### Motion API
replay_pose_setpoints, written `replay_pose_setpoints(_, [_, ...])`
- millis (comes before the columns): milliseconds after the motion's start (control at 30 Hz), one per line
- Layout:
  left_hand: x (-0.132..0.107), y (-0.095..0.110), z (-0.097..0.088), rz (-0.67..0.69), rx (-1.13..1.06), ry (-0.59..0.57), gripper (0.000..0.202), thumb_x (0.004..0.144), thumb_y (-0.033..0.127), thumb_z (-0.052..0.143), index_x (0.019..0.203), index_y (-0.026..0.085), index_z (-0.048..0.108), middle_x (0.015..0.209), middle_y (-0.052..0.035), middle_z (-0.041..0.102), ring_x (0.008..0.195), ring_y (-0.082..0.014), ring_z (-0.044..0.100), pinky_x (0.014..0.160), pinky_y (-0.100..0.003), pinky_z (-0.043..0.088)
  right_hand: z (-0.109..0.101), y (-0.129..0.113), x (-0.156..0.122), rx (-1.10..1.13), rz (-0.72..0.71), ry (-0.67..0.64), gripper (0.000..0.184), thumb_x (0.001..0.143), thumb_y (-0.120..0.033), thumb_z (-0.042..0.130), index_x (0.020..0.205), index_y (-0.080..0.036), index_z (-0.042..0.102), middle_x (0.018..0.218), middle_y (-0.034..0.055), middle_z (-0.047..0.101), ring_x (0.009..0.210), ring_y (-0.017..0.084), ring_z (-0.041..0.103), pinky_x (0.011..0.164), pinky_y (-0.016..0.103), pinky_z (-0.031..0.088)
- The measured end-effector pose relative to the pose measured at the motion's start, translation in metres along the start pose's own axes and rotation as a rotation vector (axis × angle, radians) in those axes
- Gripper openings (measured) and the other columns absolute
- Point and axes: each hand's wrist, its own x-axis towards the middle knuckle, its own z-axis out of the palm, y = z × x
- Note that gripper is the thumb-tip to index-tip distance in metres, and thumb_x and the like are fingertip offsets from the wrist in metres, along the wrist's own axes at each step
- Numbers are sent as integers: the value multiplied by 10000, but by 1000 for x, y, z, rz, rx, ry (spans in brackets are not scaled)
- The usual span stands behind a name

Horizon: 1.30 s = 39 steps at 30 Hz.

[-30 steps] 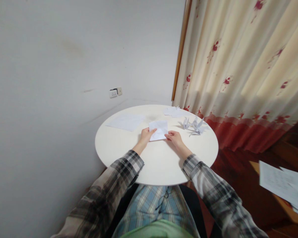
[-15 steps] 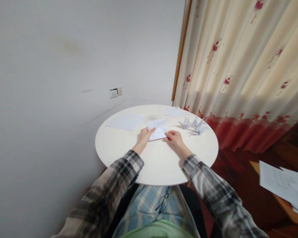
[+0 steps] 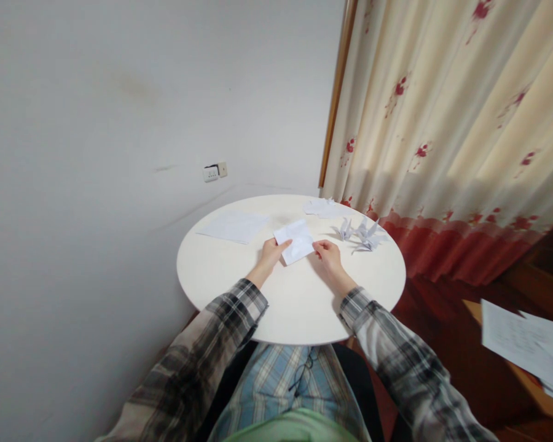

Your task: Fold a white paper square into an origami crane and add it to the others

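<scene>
A small, roughly square piece of white paper is held over the middle of the round white table, tilted a little. My left hand grips its left side, the thumb lying across its face and the fingers underneath. At the paper's right corner, my right hand pinches the edge between thumb and fingers. Several folded paper cranes stand on the table just beyond my right hand.
White sheets lie at the table's back left, and more paper pieces at its far edge. A wall with a socket is on the left, a patterned curtain behind on the right. Written papers rest at lower right.
The paper has turned clockwise a little between my hands, its right edge tipping down. My right hand has shifted slightly to the right and up along that edge.
</scene>
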Motion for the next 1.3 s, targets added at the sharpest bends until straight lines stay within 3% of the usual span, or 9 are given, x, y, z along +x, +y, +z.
replay_pose_setpoints(333, [0,0,-2,-26,-17,-10,435,527,379,738,836,85,650,875,-118,679,781,-220,610,691,-310,463,0,-2,-2,15,12,-33,154,593,-334,568,560,-188,532,468,-25,480,441,101,396,448,235,301])
replay_pose_setpoints(667, [11,-3,-7,47,-14,94,247,646,364,619,676,129,548,626,-2,574,573,-114,512,517,-209,389,2,-5,-4,78,46,-32,122,573,-290,548,544,-180,502,445,-41,444,408,84,367,402,219,259])
replay_pose_setpoints(967, [8,0,-7,-20,-95,53,207,624,309,620,712,135,549,677,-7,589,593,-113,528,562,-223,415,1,-2,-2,22,10,-57,143,616,-308,517,552,-183,491,459,-38,443,431,84,363,432,221,264])
replay_pose_setpoints(1300, [0,7,-3,-78,-82,-92,306,556,234,679,812,127,550,811,-50,624,717,-143,580,664,-265,453,2,-1,-2,38,38,-67,279,612,-434,579,662,-161,545,535,-19,513,459,95,412,442,226,305])
